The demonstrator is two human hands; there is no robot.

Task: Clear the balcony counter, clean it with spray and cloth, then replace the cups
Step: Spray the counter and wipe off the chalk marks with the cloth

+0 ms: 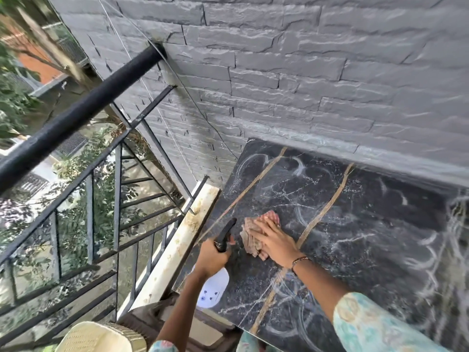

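The black marble counter (355,224) with gold veins fills the right half of the view, streaked with wet wipe marks. My right hand (271,240) lies flat on a pinkish striped cloth (253,232), pressing it onto the counter near the left edge. My left hand (212,255) grips the black trigger head of a white spray bottle (214,288), held just above the counter's near-left corner with its nozzle pointing away from me. No cups are in view.
A grey stone-clad wall (304,72) backs the counter. A black metal railing (88,174) runs along the left, above a stained white ledge (182,242). A cream wicker chair (101,336) sits at the bottom left, below the counter.
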